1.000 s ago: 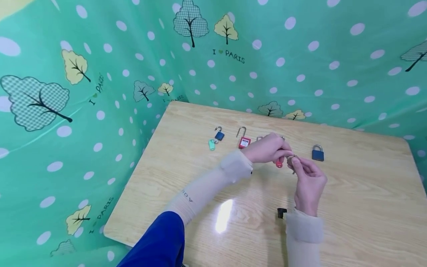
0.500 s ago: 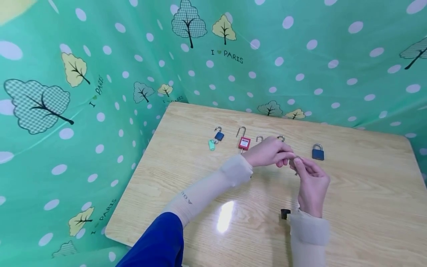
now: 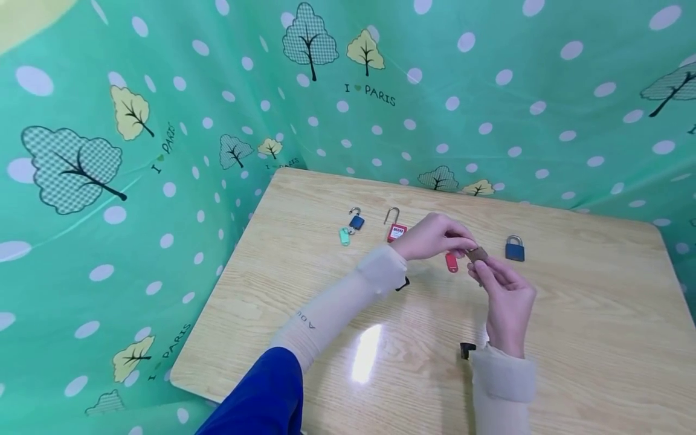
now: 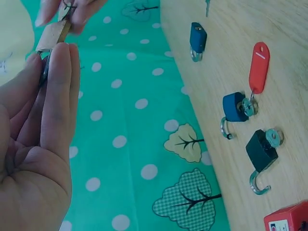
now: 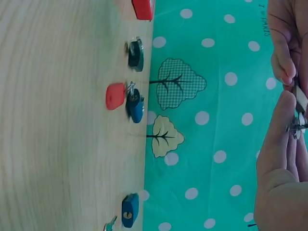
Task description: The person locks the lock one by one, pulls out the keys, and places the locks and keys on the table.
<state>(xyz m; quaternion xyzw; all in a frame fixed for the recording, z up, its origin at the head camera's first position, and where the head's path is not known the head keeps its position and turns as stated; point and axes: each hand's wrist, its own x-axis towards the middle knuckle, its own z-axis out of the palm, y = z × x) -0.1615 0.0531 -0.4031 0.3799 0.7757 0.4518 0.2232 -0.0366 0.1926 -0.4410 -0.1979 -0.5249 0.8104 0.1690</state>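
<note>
My left hand and right hand meet above the table. Between them is a small brown padlock. In the left wrist view, the left thumb and fingers pinch the padlock by its shackle end, which they partly hide. At the opposite end, the right fingers hold a key against the padlock body. The right wrist view shows the right hand with small metal keys at its fingertips, just below the padlock.
Open padlocks lie along the table's far side: blue with a green tag, red, black, and blue with a red-tagged key. A closed blue padlock sits right of the hands, a loose key near it.
The brown padlock has turned and come into view between the fingers. My left hand has shifted slightly up and left, so the red tag on the table shows below it.
</note>
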